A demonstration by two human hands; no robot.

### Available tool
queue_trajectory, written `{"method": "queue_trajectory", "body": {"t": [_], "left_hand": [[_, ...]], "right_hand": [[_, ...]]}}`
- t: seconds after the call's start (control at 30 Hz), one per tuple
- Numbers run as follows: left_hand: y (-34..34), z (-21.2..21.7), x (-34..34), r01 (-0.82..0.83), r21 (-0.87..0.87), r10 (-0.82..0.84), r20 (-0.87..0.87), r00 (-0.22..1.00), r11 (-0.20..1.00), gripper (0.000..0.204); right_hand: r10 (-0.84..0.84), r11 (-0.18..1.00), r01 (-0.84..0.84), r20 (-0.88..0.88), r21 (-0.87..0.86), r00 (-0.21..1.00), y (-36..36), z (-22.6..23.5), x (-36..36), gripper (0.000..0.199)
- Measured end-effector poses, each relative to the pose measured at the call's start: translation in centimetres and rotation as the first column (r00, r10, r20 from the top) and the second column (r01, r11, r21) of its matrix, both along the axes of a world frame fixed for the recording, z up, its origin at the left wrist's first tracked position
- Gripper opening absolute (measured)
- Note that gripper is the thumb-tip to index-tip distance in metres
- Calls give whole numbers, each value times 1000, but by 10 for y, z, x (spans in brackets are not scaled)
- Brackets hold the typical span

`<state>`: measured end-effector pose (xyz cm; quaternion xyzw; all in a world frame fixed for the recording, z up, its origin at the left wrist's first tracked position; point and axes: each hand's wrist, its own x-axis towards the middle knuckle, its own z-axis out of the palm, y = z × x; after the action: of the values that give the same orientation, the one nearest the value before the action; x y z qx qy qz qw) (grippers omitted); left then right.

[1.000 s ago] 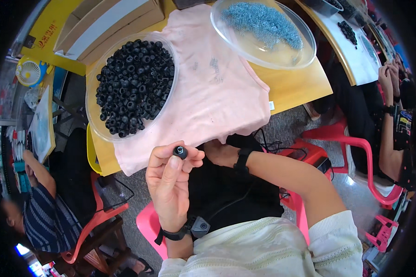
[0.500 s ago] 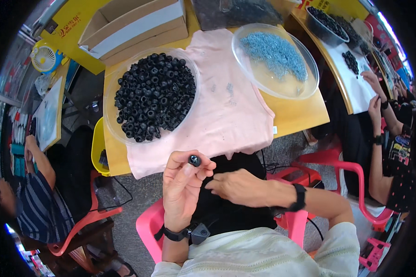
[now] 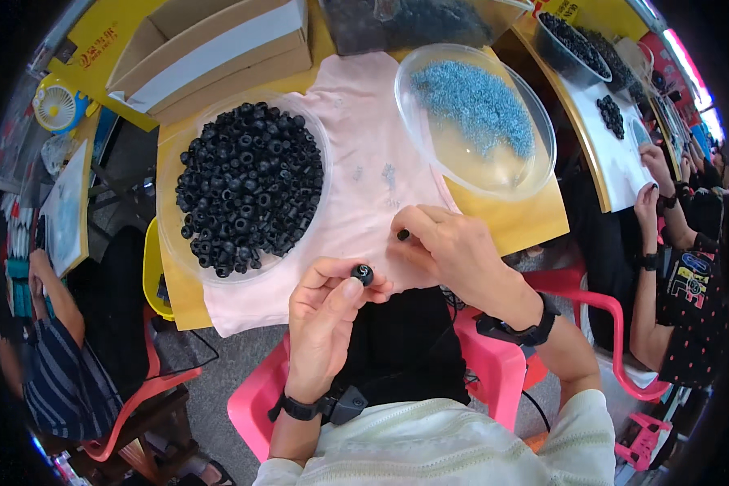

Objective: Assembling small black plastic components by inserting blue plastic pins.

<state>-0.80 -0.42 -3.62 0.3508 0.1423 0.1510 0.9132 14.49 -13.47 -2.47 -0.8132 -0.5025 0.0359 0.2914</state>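
Note:
In my left hand [image 3: 324,312], a small round black cap [image 3: 363,274] is pinched between thumb and fingers. Its face is turned up and a thin shiny curl shows in it. My right hand [image 3: 449,255] is just to the right, over the near part of a pink cloth [image 3: 352,121], its fingers drawn together. A small black piece [image 3: 402,235] shows at those fingers; its shape is mostly hidden. A clear round tub at the left holds a heap of black caps [image 3: 251,186]. Several tiny grey-blue bits [image 3: 390,174] lie on the cloth.
A clear tub [image 3: 535,182] of small bluish metallic pieces [image 3: 478,105] stands at the right of the yellow table [image 3: 543,215]. An open cardboard box [image 3: 211,65] is at the back left. Other people work at both sides; a yellow bin [image 3: 151,271] hangs near the left edge.
My right hand has moved up and forward over the cloth, and a black piece now shows at its fingers. My left hand keeps the cap, slightly turned. The view has shifted a little.

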Motion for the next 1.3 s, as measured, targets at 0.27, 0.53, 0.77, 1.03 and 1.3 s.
{"method": "queue_trajectory", "body": {"t": [0.27,0.53,0.77,1.03,1.3], "left_hand": [[7,-7,7,24,0,-24,-37,999,1000,20],[7,-5,11,31,-35,-32,-14,999,999,20],[2,0,10,71,-60,-73,-38,997,996,19],[-9,-1,15,155,-77,-156,-16,988,985,19],[-14,20,11,59,4,-59,17,998,998,19]], "right_hand": [[-36,998,21,-289,-57,957,-19,19,5,22],[-61,995,78,-243,59,968,-15,5,3,18],[-46,983,112,-401,144,915,-17,3,5,17],[28,940,307,-927,152,373,-37,25,5,16],[187,905,271,-878,328,440,-24,35,-2,15]]}}
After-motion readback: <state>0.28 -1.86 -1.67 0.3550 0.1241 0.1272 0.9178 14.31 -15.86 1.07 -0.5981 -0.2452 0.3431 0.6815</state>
